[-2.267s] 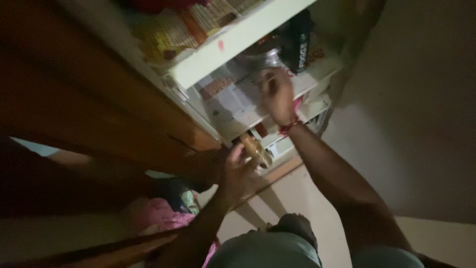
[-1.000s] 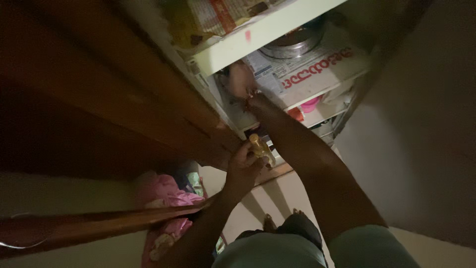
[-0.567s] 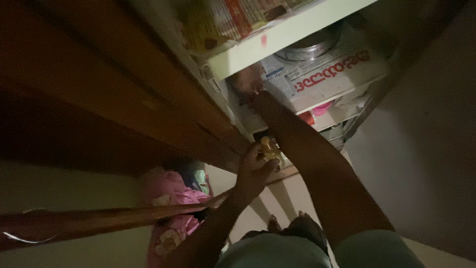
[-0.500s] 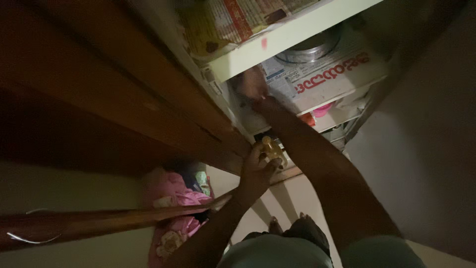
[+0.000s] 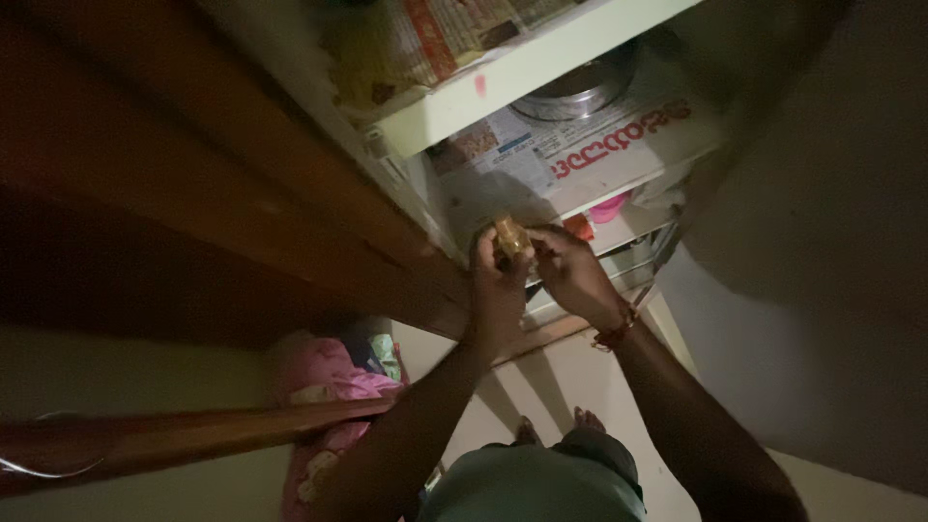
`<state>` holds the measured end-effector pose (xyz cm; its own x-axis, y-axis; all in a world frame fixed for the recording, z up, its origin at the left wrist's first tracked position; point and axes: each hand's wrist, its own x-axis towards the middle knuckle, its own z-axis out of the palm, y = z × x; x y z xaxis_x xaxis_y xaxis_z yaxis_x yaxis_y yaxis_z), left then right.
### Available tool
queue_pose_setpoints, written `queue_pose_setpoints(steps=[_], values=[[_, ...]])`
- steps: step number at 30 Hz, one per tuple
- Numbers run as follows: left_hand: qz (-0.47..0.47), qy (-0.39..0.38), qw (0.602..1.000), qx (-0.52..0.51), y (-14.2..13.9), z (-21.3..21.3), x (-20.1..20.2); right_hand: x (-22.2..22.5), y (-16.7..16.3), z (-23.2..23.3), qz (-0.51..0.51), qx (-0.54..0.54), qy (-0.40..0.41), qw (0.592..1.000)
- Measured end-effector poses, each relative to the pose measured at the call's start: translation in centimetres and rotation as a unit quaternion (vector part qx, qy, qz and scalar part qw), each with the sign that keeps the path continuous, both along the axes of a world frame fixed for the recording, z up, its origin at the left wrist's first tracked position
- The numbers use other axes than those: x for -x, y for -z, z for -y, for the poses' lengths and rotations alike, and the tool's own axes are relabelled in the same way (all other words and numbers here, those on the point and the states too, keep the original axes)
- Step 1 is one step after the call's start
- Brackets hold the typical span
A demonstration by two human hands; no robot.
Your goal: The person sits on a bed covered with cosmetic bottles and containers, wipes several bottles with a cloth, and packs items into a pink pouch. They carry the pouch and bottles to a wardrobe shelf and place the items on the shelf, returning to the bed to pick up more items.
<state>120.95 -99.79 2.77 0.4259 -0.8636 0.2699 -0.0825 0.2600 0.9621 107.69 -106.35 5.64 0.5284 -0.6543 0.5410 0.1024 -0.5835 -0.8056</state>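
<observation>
My left hand (image 5: 496, 290) holds a small golden jar-like object (image 5: 510, 237) up in front of a newspaper-lined shelf (image 5: 590, 155) in an open cupboard. My right hand (image 5: 572, 273), with a red band at the wrist, meets it from the right, its fingers pinched on the same object. The light is dim and the object's details are hard to make out.
A steel pot (image 5: 576, 92) stands on the lined shelf. A white shelf (image 5: 527, 70) above carries packets. Something pink (image 5: 609, 208) lies on a lower shelf. The brown wooden door (image 5: 242, 222) stands at left, with a pink cloth (image 5: 333, 387) below it. My feet (image 5: 580, 421) are on the pale floor.
My right hand came down off the lined shelf and joined my left hand. The left hand lifted the golden object higher, close to the shelf edge.
</observation>
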Motion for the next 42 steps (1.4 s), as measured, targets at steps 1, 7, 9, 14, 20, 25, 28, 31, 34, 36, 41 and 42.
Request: queue_pose_setpoints(steps=[1,7,9,14,20,25,28,31,34,36,41,42], values=[[-0.024,0.002,1.0,-0.013,0.1,0.4,0.1,0.1,-0.4,-0.3,-0.03,-0.078,-0.012,0.996],[-0.023,-0.011,1.0,0.016,-1.5,1.6,-0.8,-0.8,-2.9,0.4,-0.113,-0.072,0.0,0.991],[0.121,-0.086,0.989,-0.004,-2.4,1.4,-1.0,-1.6,-3.4,1.0,-0.093,-0.11,-0.033,0.989],[0.203,-0.125,0.971,-0.013,-3.6,0.2,-0.3,-5.2,-3.4,4.8,-0.051,-0.058,-0.028,0.997],[0.113,-0.051,0.989,-0.081,-3.9,-1.7,0.4,-15.3,1.6,12.3,-0.062,0.032,0.046,0.997],[0.0,-0.038,0.991,-0.129,-3.7,-2.3,0.0,-22.6,7.0,17.2,-0.006,0.263,0.16,0.951],[0.173,-0.064,0.983,-0.017,-3.4,-2.6,-0.3,-23.5,7.5,16.8,-0.006,0.305,0.215,0.928],[0.259,-0.1,0.96,-0.049,-3.5,-2.7,-0.2,-23.4,7.1,15.6,-0.025,0.172,0.159,0.972],[0.036,-0.034,0.997,-0.061,-4.2,-2.8,0.4,-23.2,5.6,14.5,0.048,0.012,0.056,0.997],[0.12,-0.058,0.991,-0.008,-4.7,-2.9,1.0,-23.1,5.1,14.4,0.096,-0.095,-0.013,0.991],[0.071,-0.049,0.996,-0.022,-4.4,-3.5,1.6,-22.9,5.5,14.5,0.103,-0.02,-0.015,0.994],[0.145,-0.075,0.987,-0.007,-4.0,-3.7,1.5,-22.7,5.7,14.2,0.12,-0.056,-0.052,0.99]])
